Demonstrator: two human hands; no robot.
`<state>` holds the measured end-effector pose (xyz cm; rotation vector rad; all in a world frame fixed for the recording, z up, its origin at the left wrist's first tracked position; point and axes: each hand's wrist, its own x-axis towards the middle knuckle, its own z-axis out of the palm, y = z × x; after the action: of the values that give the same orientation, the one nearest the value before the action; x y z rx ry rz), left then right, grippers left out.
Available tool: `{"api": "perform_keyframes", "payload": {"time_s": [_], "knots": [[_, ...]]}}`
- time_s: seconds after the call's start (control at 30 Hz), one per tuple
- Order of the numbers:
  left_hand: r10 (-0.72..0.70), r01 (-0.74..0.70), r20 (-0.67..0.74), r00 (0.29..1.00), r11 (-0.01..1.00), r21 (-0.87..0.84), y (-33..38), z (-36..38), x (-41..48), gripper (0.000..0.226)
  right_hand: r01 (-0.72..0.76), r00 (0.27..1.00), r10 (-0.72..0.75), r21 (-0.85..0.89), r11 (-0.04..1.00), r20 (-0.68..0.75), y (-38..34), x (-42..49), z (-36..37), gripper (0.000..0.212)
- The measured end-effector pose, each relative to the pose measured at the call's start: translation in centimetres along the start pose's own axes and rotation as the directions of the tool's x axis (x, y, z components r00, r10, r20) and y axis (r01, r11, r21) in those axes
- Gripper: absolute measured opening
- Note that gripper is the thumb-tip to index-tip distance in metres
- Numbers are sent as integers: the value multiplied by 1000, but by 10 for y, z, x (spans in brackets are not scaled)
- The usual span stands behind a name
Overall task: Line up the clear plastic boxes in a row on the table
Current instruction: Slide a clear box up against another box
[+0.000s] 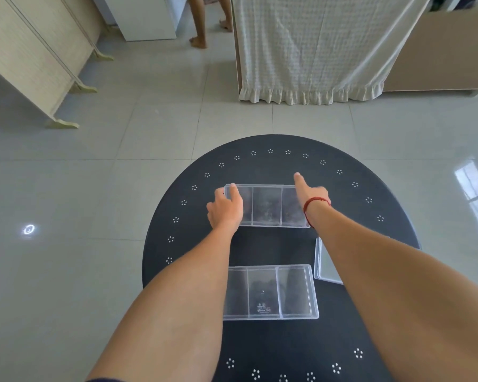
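Observation:
A clear plastic box with three compartments (267,205) lies across the far half of the round black table (262,166). My left hand (226,208) grips its left end, fingers curled over the far corner. My right hand (311,193) rests on its right end with the index finger stretched past the far edge. A second three-compartment clear box (269,292) lies nearer to me, parallel to the first. A third clear box (324,267) sits at the right, mostly hidden under my right forearm.
The table stands on a grey tiled floor. A folding screen (36,59) stands at the far left and a cloth-covered piece of furniture (312,48) beyond the table. A person's bare legs (202,26) are at the far top.

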<state>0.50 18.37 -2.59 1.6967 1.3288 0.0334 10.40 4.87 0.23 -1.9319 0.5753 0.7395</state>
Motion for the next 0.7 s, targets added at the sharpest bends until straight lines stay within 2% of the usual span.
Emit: {"api": "perform_keyframes", "payload": {"time_s": [0.07,0.17,0.2,0.27,0.37,0.43,0.53,0.7], "knots": [[38,-38,0,999,996,-78,5,0,1,50,12,1000,-12,47,999,1,-6,-1,-3,77],[122,-122,-11,992,987,-104,9,-2,1,55,31,1000,-31,119,992,0,-11,2,-6,74],[135,-136,-16,991,983,-124,10,-2,1,56,41,999,-39,145,989,-16,-12,3,-7,66],[155,-157,-27,988,975,-156,11,-1,-3,51,85,994,-74,148,985,-79,-10,6,-6,35],[181,-186,-50,982,975,-123,6,3,-11,35,108,982,-97,61,992,-162,-1,6,-6,27],[182,-188,-68,981,979,-82,-1,5,-15,30,84,983,-80,21,996,-168,8,8,-6,15],[218,-218,-12,976,975,44,-11,7,-15,30,73,981,-88,-96,993,-173,18,11,-7,32],[293,-314,123,948,925,216,-24,17,-16,24,110,985,-145,-293,950,-97,25,15,-4,39]]}}
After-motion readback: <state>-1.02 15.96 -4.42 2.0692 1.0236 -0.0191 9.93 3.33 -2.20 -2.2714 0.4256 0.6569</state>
